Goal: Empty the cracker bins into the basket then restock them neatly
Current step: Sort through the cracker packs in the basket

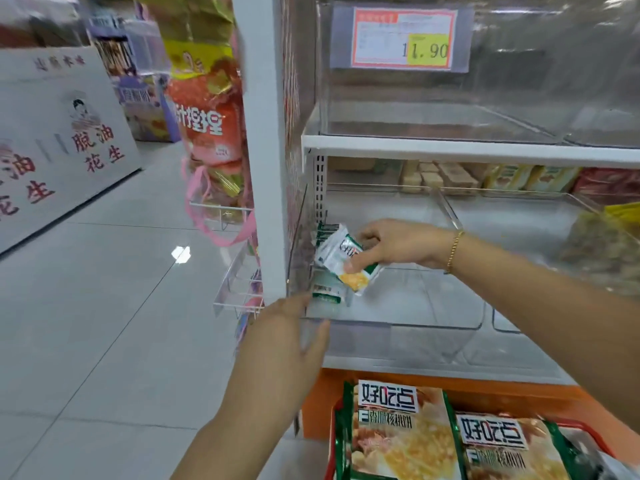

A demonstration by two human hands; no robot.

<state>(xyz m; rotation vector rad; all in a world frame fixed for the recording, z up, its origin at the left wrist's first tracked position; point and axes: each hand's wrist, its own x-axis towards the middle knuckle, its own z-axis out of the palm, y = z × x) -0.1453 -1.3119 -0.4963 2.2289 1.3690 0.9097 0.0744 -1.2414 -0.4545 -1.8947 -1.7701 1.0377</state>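
A clear plastic bin (433, 323) sits on the middle shelf. My right hand (398, 245) reaches into its left end and grips a small white-and-green cracker packet (337, 258). A few more packets (325, 292) stand upright against the bin's left wall below it. My left hand (294, 337) rests with straight fingers against the bin's front left corner. At the bottom right, the red basket (588, 441) holds large green cracker bags (398, 434).
An empty clear bin (485, 98) with an 11.90 price tag (403, 38) is on the shelf above. A neighbouring bin (595, 247) on the right holds bagged snacks. Hanging snack bags (207, 126) and wire hooks (239, 296) sit left of the white shelf post (266, 150).
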